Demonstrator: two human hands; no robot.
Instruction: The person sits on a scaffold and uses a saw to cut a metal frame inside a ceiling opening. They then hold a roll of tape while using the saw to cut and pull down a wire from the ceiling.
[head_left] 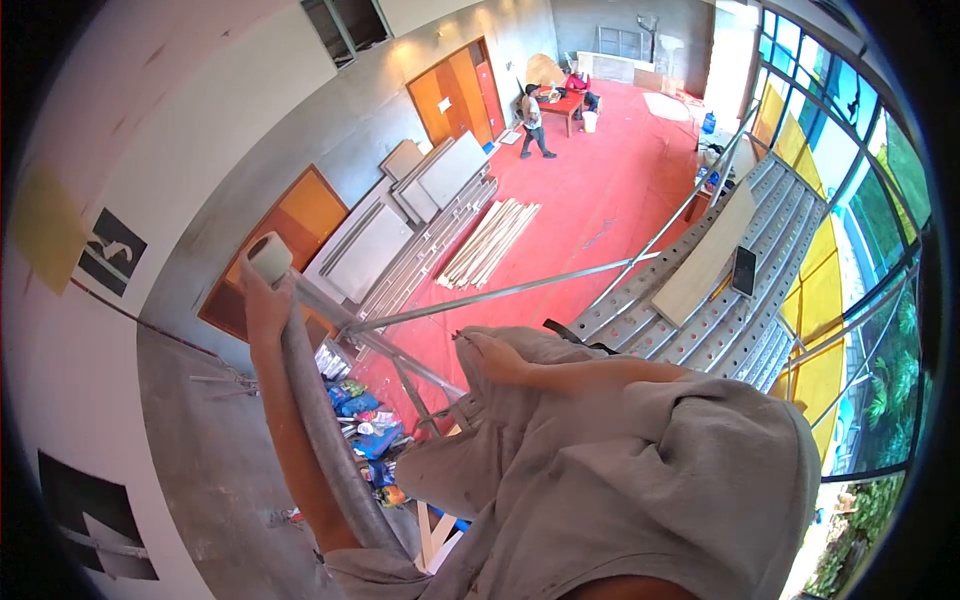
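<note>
My left hand (267,300) is raised at the left, its fingers closed around a pale roll of tape (270,258). The forearm runs alongside a thick grey scaffold pole (318,430). My right hand (490,357) lies on my bent knee, over the grey trouser cloth (540,345), with its fingers stretched out and nothing visible in them. Some of its fingers are small and partly hidden from this angle.
Perforated metal scaffold planks (700,330) at the right carry a wooden board (710,255) and a phone (743,271). A diagonal brace (500,290) crosses ahead. Far below, wood strips (490,243) lie on the red floor (590,210), and a person (532,120) stands near a red table (565,103).
</note>
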